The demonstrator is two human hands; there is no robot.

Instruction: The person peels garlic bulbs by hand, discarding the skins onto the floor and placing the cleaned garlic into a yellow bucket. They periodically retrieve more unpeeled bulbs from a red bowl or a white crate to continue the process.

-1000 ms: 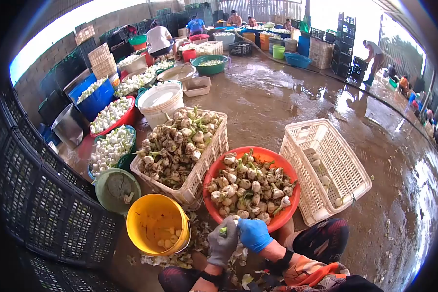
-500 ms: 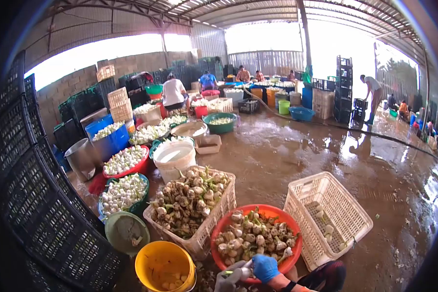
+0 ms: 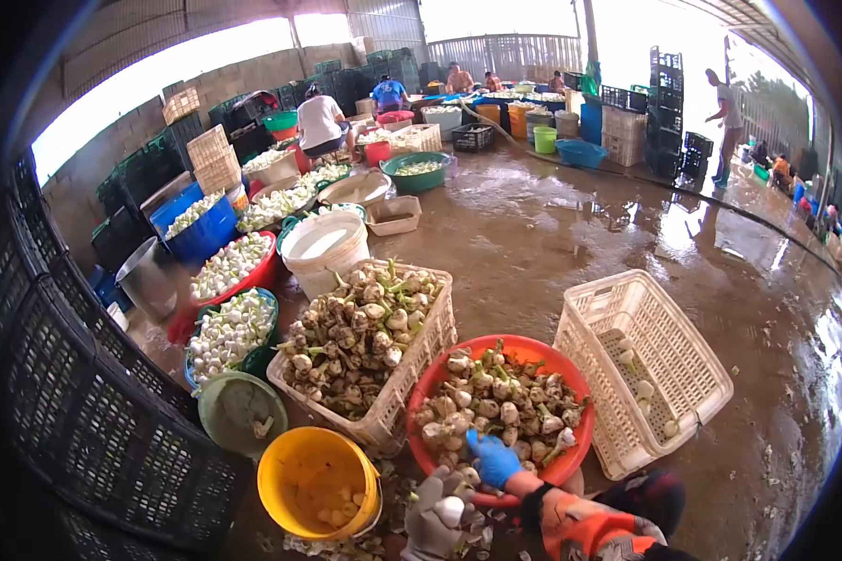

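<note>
My left hand [image 3: 433,517], in a grey glove, is closed around a white, peeled-looking garlic bulb [image 3: 450,510] just in front of the basin. My right hand [image 3: 496,461], in a blue glove, is over the near side of a red basin [image 3: 585,439]. One of its fingers stretches out toward the bulbs, and I see nothing held in it; its underside is hidden. Unpeeled, brownish garlic bulbs [image 3: 510,411] with stalks fill the basin. More dirty garlic [image 3: 365,323] is heaped in a pale plastic crate [image 3: 412,379] to the left.
A yellow bucket [image 3: 281,458] stands left of my hands, beside a green tub [image 3: 225,425]. Right of the basin is a white crate [image 3: 669,327] with a few bulbs. Black crates [image 3: 84,402] line the left side. Several people work farther back on the wet floor [image 3: 505,252].
My hands have come apart. The right hand has moved up and left over the bulbs; the left has drawn down with the garlic bulb. The view has tilted downward.
</note>
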